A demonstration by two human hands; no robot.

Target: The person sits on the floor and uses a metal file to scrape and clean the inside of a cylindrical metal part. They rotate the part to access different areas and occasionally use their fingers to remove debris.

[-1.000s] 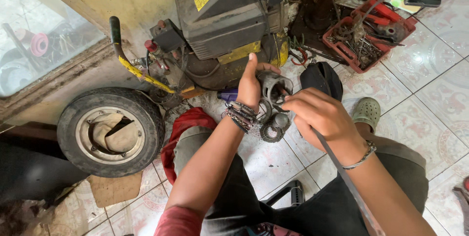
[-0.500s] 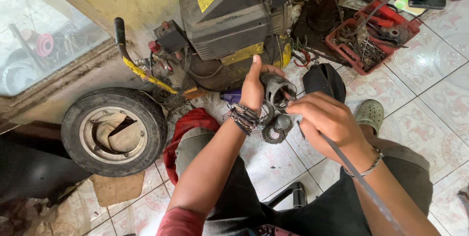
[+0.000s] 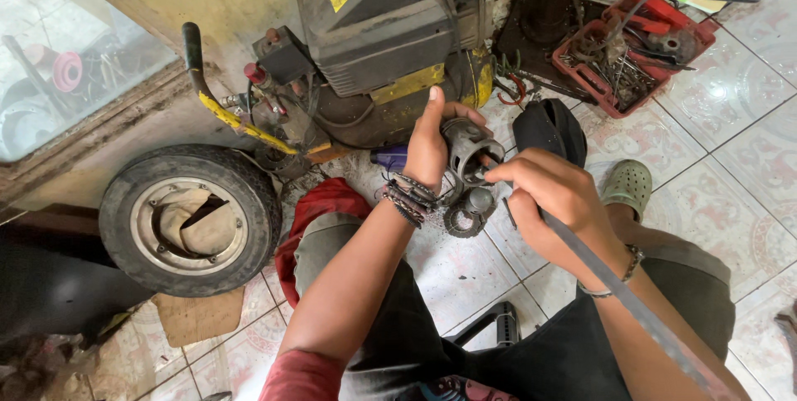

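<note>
We cannot see much of the grey metal piston (image 3: 470, 145), since our left hand (image 3: 429, 145) wraps its near side and our right hand (image 3: 554, 199) covers the space just below it; only its rounded crown and part of the skirt show between the two hands. It is held up in the air above our knees, in front of the compressor (image 3: 390, 31), and it looks dull, greasy and scuffed. A connecting rod (image 3: 475, 204) hangs from it, ending in a ring with what seems to be a bearing (image 3: 459, 222), though the view there is dark and crowded. Our left grip is clamped on the piston, thumb pointing up. Our right grip is closed around a long flat metal blade (image 3: 631, 305), whose far end runs out of the bottom edge of the picture and whose tip is hidden at the piston. The small tyre (image 3: 189, 218) lies on the tiled floor (image 3: 730, 119) to the left, and the red tool tray (image 3: 635, 52) behind is partly cut off by cables.
</note>
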